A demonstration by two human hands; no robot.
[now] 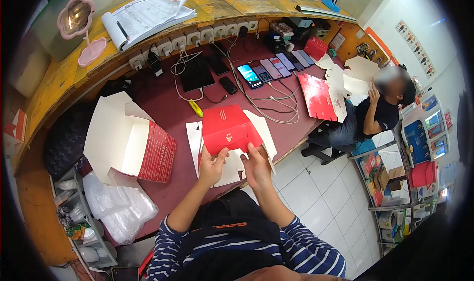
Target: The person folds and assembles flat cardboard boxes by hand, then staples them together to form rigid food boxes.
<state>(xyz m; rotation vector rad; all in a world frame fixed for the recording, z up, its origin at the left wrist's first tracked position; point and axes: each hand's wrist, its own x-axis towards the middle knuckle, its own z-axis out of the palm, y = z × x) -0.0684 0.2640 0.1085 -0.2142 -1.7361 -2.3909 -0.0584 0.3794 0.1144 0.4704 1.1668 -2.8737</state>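
Both hands hold a red carton blank (228,129), a flat piece of red card with white flaps, near the near edge of the dark red surface (168,108). The left hand (211,166) grips its lower left edge, thumb on top and fingers curled under. The right hand (256,165) pinches the lower right edge in the same way. The blank is tilted up toward the person, its red face uppermost, with the white flaps spreading out to either side and below it.

To the left of the hands stands a stack of flat red and white cartons (148,152) with a white flap raised over it. Nearer and further left lies a heap of clear plastic bags (121,207). A yellow marker (195,108) lies just beyond the held blank. Further off, a row of phones (276,69) lies side by side with white cables trailing from them, and a black tablet (196,74) rests to their left. A line of wall sockets (197,34) runs along the far rim. On the yellow ledge above sit a rolled stack of papers (143,17) and a pink mirror (76,19). To the right, more red and white blanks (321,96) lie spread out, and another person (380,113) sits beyond them with a hand raised to the head.
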